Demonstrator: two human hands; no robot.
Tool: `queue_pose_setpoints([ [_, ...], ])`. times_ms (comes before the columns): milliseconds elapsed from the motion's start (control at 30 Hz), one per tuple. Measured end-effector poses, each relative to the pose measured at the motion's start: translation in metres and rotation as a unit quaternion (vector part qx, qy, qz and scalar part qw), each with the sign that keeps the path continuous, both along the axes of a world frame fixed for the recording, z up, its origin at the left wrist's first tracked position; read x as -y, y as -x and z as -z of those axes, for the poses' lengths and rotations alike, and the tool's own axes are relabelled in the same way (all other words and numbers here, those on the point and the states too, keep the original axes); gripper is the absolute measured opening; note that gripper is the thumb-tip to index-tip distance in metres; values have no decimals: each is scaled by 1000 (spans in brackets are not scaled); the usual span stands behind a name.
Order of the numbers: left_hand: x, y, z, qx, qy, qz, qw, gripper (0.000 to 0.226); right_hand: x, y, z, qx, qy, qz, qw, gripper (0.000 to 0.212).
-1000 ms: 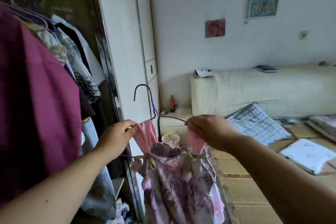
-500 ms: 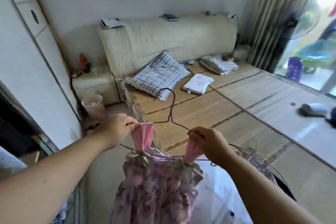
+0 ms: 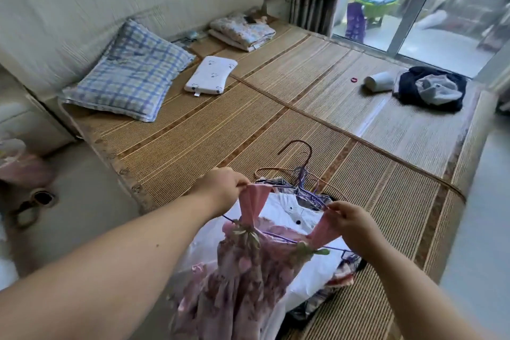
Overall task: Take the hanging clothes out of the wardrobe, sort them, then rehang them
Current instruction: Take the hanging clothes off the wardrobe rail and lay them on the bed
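Progress: removal stage, partly done. A pile (image 3: 287, 211) of garments lies on the mat (image 3: 220, 124) right in front of you, with several wire hangers (image 3: 300, 174) on top at its far side. That suggests a number of pieces are already out of the wardrobe. The wardrobe is not in view, so you cannot tell how much is left inside it. Nothing here looks sorted into groups. There is one heap, plus a dark bundle (image 3: 430, 88) well apart at the far corner of the mat, which may not belong to the job. Sorting and rehanging both appear to be ahead of you.

Item in hand: the pink floral dress (image 3: 248, 270), held up just over the near edge of the pile, skirt hanging down toward you. A purple hanger wire (image 3: 278, 237) runs through it below the straps. Which of the hooks behind belongs to it, you cannot tell.

Left hand (image 3: 220, 188): fingers curled, thumb and fingertips pinching the top of the left strap.

Right hand (image 3: 350, 222): closed the same way, pinching the top of the right strap, slightly lower and nearer to you. Neither hand touches the pile.

Likely next: lay the dress on the heap; watch that its wire does not snag in the tangle of hangers
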State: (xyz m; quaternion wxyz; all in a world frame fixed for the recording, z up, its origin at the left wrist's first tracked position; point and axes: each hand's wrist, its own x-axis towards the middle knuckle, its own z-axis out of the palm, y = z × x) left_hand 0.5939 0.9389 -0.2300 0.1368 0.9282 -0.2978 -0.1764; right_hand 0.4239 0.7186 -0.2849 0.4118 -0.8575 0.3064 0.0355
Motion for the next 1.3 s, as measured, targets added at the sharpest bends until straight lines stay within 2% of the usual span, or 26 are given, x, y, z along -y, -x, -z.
queue_pose_setpoints([
  [100,42,-15,29,3,-47,4,999,26,29,-14,31,-43,-18,19,999,13],
  [267,81,-41,82,-33,-102,-32,994,29,63,-43,75,-108,12,13,994,19],
  [467,96,-60,114,-10,-142,-33,989,32,76,-71,103,-142,10,6,990,21],
  [600,85,-53,125,-67,-187,-40,979,61,68,-72,111,-171,17,-46,984,51],
  [733,61,-33,119,-80,-166,-33,982,61,47,-75,108,-175,35,-103,978,58],
  [833,34,-24,97,-77,-156,-45,984,64,15,-95,87,-131,63,-156,977,58],
  [967,-9,-26,47,-13,-138,-69,988,68,-50,-141,31,-7,104,-270,957,55],
  [1133,-106,-22,-30,111,-106,-134,979,69,-164,-191,-58,114,164,-411,889,57],
  [1300,-235,13,-108,209,-119,-241,940,72,-294,-201,-146,213,196,-511,810,57],
])
